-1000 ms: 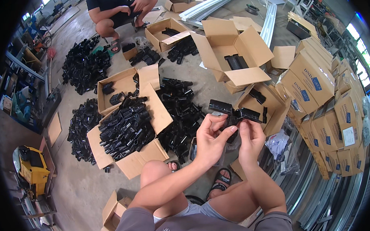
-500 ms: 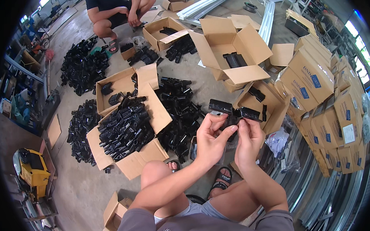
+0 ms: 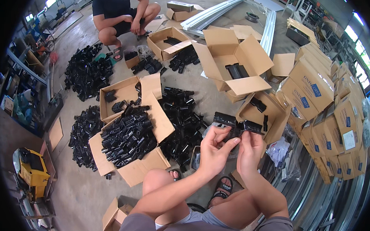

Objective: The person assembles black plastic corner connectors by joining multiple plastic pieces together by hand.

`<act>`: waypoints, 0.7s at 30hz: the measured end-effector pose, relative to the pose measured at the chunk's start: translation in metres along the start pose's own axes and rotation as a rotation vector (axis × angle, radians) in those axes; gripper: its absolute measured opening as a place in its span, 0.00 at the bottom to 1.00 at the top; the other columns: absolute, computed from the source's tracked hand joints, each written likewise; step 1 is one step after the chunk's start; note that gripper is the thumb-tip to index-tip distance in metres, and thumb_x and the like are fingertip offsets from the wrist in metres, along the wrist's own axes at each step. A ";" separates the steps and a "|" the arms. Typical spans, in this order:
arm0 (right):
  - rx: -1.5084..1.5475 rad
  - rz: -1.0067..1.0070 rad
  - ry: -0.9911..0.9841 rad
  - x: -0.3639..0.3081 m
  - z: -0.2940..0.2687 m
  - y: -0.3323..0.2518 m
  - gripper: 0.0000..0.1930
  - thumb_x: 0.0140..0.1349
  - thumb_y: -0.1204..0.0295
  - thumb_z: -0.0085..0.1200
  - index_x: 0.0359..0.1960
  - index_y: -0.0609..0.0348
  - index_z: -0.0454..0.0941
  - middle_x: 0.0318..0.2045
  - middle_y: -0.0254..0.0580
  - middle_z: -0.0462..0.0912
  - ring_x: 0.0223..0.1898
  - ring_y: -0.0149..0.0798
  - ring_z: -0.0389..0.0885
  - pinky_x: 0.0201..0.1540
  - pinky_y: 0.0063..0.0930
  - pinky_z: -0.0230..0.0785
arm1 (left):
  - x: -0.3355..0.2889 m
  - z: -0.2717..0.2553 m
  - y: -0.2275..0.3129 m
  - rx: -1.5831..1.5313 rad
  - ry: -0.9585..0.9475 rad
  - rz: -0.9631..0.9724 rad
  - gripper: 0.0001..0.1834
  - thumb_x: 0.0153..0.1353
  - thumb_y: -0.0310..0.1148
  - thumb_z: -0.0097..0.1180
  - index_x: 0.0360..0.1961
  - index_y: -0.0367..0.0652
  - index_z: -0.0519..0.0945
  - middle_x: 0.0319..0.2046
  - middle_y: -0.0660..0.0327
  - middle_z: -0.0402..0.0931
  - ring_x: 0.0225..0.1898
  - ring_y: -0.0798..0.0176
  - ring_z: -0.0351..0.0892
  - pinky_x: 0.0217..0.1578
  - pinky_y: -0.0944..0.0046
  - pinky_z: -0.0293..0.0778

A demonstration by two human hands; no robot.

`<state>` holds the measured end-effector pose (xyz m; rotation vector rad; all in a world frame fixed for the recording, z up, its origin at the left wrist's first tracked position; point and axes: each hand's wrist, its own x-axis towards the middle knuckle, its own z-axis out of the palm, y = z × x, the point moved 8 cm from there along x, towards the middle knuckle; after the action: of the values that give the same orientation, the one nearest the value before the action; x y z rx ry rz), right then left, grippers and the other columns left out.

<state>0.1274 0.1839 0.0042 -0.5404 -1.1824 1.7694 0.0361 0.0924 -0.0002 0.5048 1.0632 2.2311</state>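
Both hands are raised close together in front of my knees. My left hand (image 3: 214,152) pinches a short, glossy black plastic part (image 3: 225,118) between thumb and fingers. Beside it, my right hand (image 3: 250,151) grips a similar black plastic part (image 3: 250,126). The two parts meet or nearly meet between my fingertips; whether they are joined I cannot tell. Just beyond the hands stands an open carton (image 3: 276,115) with a few black parts in it. Left of them lies a loose heap of black parts (image 3: 180,127) on the floor.
An open carton (image 3: 160,161) heaped with black parts stands to my left, with more piles (image 3: 88,72) beyond. A larger open carton (image 3: 237,47) is ahead. Another person (image 3: 119,19) squats at the far left. Stacked cartons (image 3: 314,88) and metal profiles (image 3: 313,199) line the right.
The whole view has shifted, so the surroundings sit slightly lower in the picture. My hands keep the same grip on the black parts and have barely moved.
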 end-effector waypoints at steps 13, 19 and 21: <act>0.067 0.062 0.021 -0.003 0.007 0.006 0.12 0.67 0.75 0.55 0.51 0.60 0.74 0.48 0.36 0.78 0.51 0.30 0.74 0.58 0.28 0.63 | 0.003 -0.001 -0.001 -0.026 0.005 -0.036 0.15 0.59 0.16 0.61 0.44 0.37 0.70 0.48 0.54 0.78 0.49 0.68 0.77 0.46 0.71 0.75; 0.040 0.066 -0.013 -0.005 0.011 0.000 0.10 0.69 0.74 0.51 0.51 0.59 0.73 0.49 0.36 0.77 0.52 0.30 0.73 0.58 0.29 0.64 | 0.005 -0.001 0.001 -0.026 0.017 -0.059 0.15 0.58 0.15 0.61 0.43 0.37 0.71 0.49 0.55 0.78 0.51 0.67 0.77 0.49 0.70 0.74; 0.051 0.084 0.006 -0.004 0.009 0.002 0.11 0.68 0.76 0.53 0.51 0.60 0.73 0.48 0.38 0.78 0.51 0.29 0.74 0.58 0.29 0.63 | 0.004 0.000 -0.002 -0.017 0.023 -0.110 0.15 0.58 0.15 0.61 0.43 0.36 0.71 0.49 0.55 0.78 0.51 0.67 0.77 0.49 0.70 0.74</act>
<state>0.1213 0.1760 0.0056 -0.5717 -1.1222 1.8624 0.0335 0.0955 -0.0014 0.4050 1.0567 2.1528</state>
